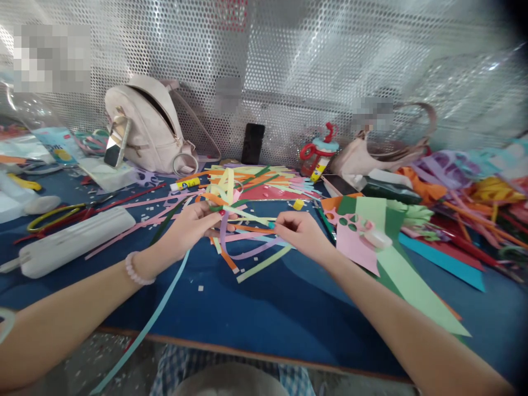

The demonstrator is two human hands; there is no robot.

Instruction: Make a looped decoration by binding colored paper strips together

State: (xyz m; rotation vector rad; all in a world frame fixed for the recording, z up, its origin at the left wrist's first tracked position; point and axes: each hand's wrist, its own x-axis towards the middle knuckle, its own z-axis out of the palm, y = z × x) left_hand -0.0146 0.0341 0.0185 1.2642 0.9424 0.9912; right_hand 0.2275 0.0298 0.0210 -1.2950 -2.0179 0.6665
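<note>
One glue stick [185, 184] is lying beyond the left hand [198, 223], whose fingers are gripping one bundle of looped paper strips [215, 199] above the blue table [289, 308]. The right hand [299, 231] is pinching one pale strip [247, 215] by its end.

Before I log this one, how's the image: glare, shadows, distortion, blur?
Head view: bright glints on the metallic wall; a soft shadow across the blue table beside the right arm; wide-angle stretching toward the edges, dark top-right corner; left hand and right hand readable, but fine detail on the paper strips looks soft.
</note>
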